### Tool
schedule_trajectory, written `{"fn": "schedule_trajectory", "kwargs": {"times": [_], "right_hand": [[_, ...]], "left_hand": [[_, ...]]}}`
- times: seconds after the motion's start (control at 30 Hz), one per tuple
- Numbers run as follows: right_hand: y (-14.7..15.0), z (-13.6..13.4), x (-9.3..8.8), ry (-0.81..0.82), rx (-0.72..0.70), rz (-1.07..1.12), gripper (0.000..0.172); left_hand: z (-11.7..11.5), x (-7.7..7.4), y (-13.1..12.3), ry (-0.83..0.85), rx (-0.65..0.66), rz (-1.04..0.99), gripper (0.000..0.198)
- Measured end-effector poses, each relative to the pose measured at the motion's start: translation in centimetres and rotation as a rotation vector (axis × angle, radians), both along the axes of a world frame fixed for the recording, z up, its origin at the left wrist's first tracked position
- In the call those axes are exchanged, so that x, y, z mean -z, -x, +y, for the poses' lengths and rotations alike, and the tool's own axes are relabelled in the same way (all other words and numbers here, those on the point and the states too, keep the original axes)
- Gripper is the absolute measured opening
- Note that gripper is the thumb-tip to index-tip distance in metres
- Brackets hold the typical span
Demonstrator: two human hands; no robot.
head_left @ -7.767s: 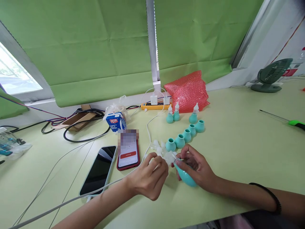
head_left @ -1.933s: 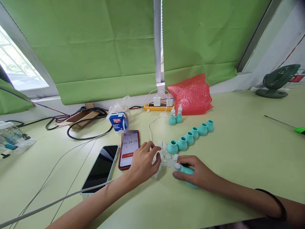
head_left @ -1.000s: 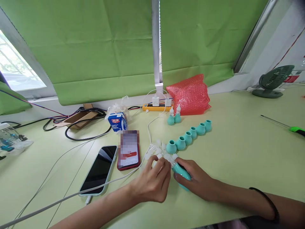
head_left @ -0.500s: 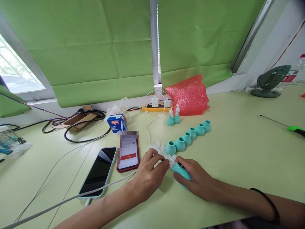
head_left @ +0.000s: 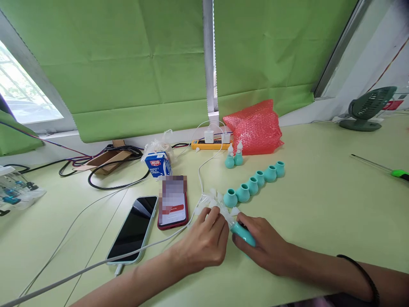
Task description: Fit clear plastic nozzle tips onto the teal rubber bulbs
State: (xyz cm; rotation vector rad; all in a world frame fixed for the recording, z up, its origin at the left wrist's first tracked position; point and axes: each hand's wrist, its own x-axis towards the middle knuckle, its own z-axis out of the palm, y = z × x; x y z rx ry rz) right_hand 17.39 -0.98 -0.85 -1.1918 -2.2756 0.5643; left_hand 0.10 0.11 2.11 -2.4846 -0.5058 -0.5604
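Note:
My right hand (head_left: 263,241) grips a smooth teal tool-like piece (head_left: 244,233) whose clear front end points up and left. My left hand (head_left: 207,238) is closed, fingers curled down beside a small pile of clear and whitish plastic tips (head_left: 209,200). What those fingers hold, if anything, is hidden. Just beyond the hands, several teal bulbs (head_left: 243,194) with open necks stand in a slanting row. Behind them are two teal bulbs fitted with whitish tips (head_left: 238,157). A loose white tip (head_left: 234,210) lies close to my right thumb and forefinger.
Two phones, a black-screened one (head_left: 134,228) and a red-cased one (head_left: 173,204), lie left of my hands, with a white cable (head_left: 153,244) across. Farther back are a blue milk carton (head_left: 158,164), power strip (head_left: 211,145) and red bubble-wrap bag (head_left: 255,130). A screwdriver (head_left: 398,173) lies right.
My left hand has curled its fingers in more and turned over beside the clear tips. The right hand keeps its grip on the teal piece. The whole view has shifted slightly.

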Motion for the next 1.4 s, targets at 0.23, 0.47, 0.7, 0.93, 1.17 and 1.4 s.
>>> {"fn": "schedule_trajectory", "kwargs": {"times": [0.23,0.47,0.7,0.93,1.17,1.4], "right_hand": [[-0.4,0.6,-0.4,0.169,0.069,0.168,0.021],[-0.5,0.6,-0.6,0.185,0.046,0.207,0.024],[-0.7,1.0,-0.6,0.172,0.021,0.227,0.021],[-0.5,1.0,-0.4,0.019,-0.030,0.171,0.010],[0.0,-0.7,-0.9,-0.220,-0.244,0.151,0.006],[-0.4,-1.4,-0.6,-0.360,-0.402,0.153,0.017]], "left_hand": [[0.8,0.6,0.4,-0.061,0.092,-0.158,0.018],[1.9,0.7,0.4,0.127,-0.013,-0.278,0.017],[4.4,2.1,1.0,0.476,-0.211,-0.258,0.016],[2.6,0.0,0.8,0.616,-0.189,-0.492,0.020],[-1.1,-0.8,-0.5,0.738,-0.159,-0.116,0.031],[-1.8,-1.1,-0.6,1.138,0.019,-0.149,0.029]]}}
